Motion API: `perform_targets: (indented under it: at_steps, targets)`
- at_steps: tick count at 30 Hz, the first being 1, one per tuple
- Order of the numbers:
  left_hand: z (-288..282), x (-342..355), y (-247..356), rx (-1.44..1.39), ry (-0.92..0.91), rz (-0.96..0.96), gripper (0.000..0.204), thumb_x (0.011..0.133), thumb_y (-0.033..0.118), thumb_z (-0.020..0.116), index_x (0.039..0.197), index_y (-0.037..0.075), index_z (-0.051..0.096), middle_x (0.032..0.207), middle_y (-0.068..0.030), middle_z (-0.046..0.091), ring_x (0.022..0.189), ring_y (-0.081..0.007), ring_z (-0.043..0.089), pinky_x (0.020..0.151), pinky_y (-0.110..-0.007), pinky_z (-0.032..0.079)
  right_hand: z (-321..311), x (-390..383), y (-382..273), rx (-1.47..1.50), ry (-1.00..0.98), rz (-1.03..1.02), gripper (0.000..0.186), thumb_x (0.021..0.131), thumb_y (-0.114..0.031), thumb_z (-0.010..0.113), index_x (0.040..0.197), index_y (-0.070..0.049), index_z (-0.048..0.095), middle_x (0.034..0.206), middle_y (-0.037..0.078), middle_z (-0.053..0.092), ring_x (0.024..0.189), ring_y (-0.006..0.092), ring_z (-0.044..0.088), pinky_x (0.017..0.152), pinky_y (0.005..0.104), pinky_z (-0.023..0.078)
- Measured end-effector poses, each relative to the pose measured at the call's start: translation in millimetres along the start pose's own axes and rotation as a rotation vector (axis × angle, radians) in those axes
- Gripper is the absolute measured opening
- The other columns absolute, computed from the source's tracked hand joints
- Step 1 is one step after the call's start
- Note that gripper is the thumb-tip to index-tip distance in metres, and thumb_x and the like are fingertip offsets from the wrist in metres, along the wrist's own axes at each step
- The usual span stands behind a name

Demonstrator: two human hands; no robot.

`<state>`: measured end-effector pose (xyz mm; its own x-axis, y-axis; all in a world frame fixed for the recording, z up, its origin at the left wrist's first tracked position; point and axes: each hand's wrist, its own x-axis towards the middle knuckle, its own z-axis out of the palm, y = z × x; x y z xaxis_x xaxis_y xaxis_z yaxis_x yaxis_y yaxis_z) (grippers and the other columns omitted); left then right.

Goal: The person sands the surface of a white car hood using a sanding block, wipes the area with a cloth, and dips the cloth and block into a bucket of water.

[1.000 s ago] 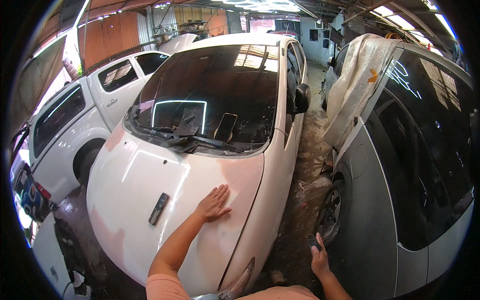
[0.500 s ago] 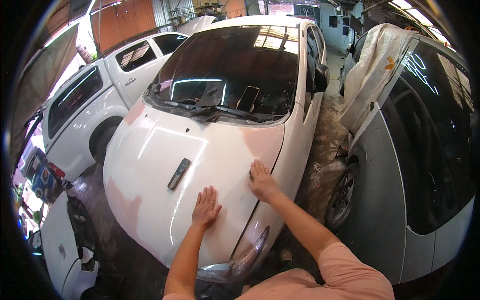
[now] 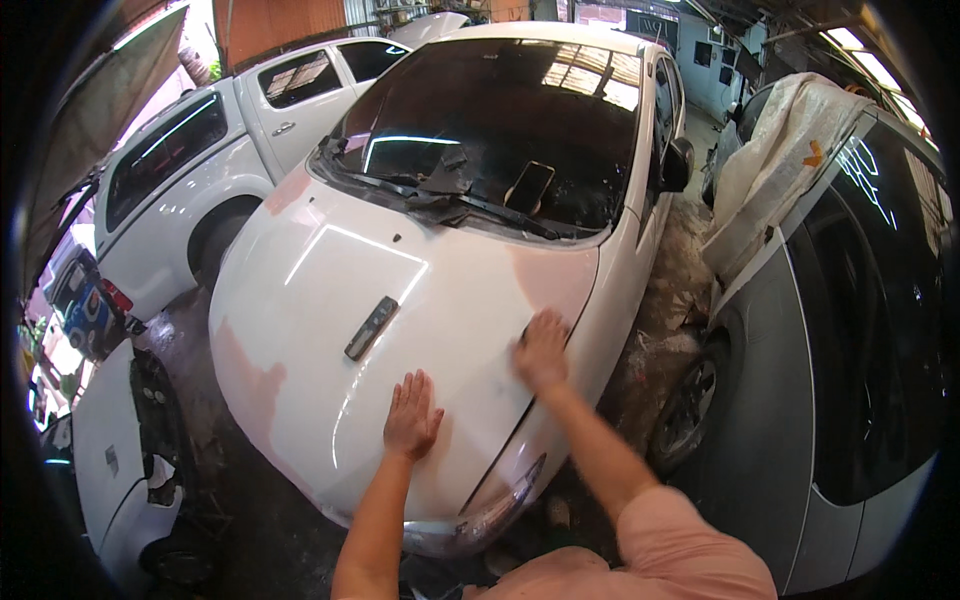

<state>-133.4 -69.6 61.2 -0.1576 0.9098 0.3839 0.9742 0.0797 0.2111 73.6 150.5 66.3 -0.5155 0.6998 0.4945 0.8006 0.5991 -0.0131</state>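
Observation:
A white car's hood (image 3: 330,290) with dull pinkish patches lies before me. My left hand (image 3: 411,415) rests flat on it near the front, fingers stretched out, holding nothing. Farther to the right, my right hand (image 3: 543,352) presses on the hood close to its right edge, beside a pink patch (image 3: 553,275). A dark edge shows at the thumb side of this hand; what lies under the palm is hidden. The right hand is a little blurred. A dark, narrow rectangular block (image 3: 371,328) sits on the hood, up and left of my left hand.
On the windshield base lie a phone (image 3: 530,187) and dark scraps (image 3: 447,172) beside the wipers. A white pickup (image 3: 235,160) stands left, a dark grey vehicle (image 3: 770,400) right. A loose white body panel (image 3: 110,450) is at the lower left.
The view has shifted, so the car appears farther right and slightly higher. My right hand stays near the hood's right edge, its fingers angled more rightward. My left hand sits farther from the block.

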Motion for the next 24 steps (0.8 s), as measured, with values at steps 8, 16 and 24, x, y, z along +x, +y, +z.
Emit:
perform_targets:
  at_steps: [8,16,24]
  targets:
    - [-6,3,-4,-0.024,0.027,-0.028,0.064,0.105,0.038,0.049,0.158,0.004,0.04,0.167,-0.0166,0.034,0.156,-0.037,0.029,0.129,-0.05,0.021,9,-11,19,0.049,-0.092,-0.259,0.076,0.1,-0.038,0.057,0.151,0.015,0.037,0.158,0.036,0.037,0.15,0.0451,0.036,0.125,0.0564,0.026]
    - [4,-20,-27,-0.064,0.08,-0.048,0.055,0.105,0.034,0.05,0.153,0.007,0.045,0.167,-0.0158,0.036,0.155,-0.0371,0.03,0.129,-0.051,0.021,-18,-96,-122,0.383,-0.091,-0.35,0.065,0.099,-0.025,0.05,0.147,0.017,0.039,0.154,0.036,0.04,0.145,0.0451,0.039,0.124,0.0557,0.025]
    - [4,8,1,-0.081,0.039,-0.019,0.054,0.104,0.032,0.05,0.153,0.009,0.045,0.167,-0.0148,0.034,0.155,-0.0368,0.031,0.129,-0.051,0.022,7,33,52,0.062,0.074,0.065,0.074,0.1,-0.036,0.05,0.151,0.016,0.035,0.155,0.034,0.041,0.145,0.0473,0.038,0.126,0.0576,0.022]
